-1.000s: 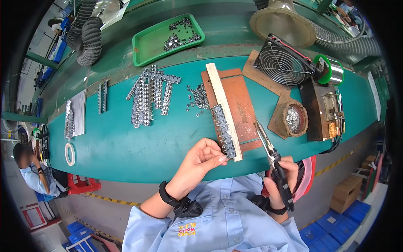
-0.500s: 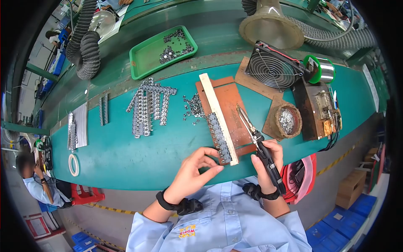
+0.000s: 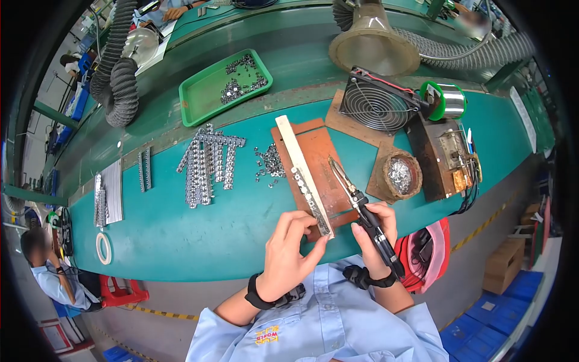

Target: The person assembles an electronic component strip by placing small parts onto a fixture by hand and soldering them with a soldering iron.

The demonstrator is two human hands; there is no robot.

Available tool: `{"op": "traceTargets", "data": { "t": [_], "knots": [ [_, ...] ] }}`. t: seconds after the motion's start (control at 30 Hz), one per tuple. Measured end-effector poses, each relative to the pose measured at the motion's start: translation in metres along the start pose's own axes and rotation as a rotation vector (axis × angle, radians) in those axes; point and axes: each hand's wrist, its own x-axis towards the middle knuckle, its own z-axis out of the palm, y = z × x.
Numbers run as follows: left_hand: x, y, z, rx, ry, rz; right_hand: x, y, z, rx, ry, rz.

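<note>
My left hand (image 3: 288, 253) pinches the near end of a strip of small metal parts (image 3: 309, 198) between thumb and fingers. That strip is tipped on its edge along a pale wooden bar (image 3: 292, 143), which lies across a reddish-brown board (image 3: 322, 148). In my right hand (image 3: 374, 256) is a black-handled soldering iron (image 3: 365, 216), its tip pointing away from me over the board, apart from the strip. A heap of loose small metal parts (image 3: 271, 161) lies just left of the board.
Right of the board stand a pot of shiny metal bits (image 3: 399, 175), a fan (image 3: 380, 102), a solder wire spool (image 3: 447, 101) and a metal box (image 3: 431, 160). Leftward are stacked strips (image 3: 208, 160), a tape roll (image 3: 104, 248) and a green tray (image 3: 199, 99). An extraction hood (image 3: 374, 54) hangs behind.
The strip has been tipped from lying flat onto its edge against the wooden bar, as my left fingers closed around its near end. My right hand still holds the soldering iron. The view has shifted slightly.
</note>
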Motion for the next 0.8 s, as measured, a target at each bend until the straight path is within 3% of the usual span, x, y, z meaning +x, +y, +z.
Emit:
{"op": "traceTargets", "data": {
  "t": [0.1,0.2,0.5,0.8],
  "knots": [
    [0.007,0.005,-0.007,-0.010,0.039,0.035,0.002,0.002,0.001,-0.022,-0.007,-0.086],
    [0.017,0.008,-0.016,0.028,0.057,0.100,-0.001,-0.003,0.001,0.031,0.001,0.035],
    [0.042,0.015,-0.036,-0.034,0.015,0.090,0.002,0.001,0.002,-0.028,0.024,-0.092],
    [0.055,0.019,-0.052,0.057,-0.032,0.143,0.001,0.001,0.003,-0.016,0.034,-0.063]
  ]
}}
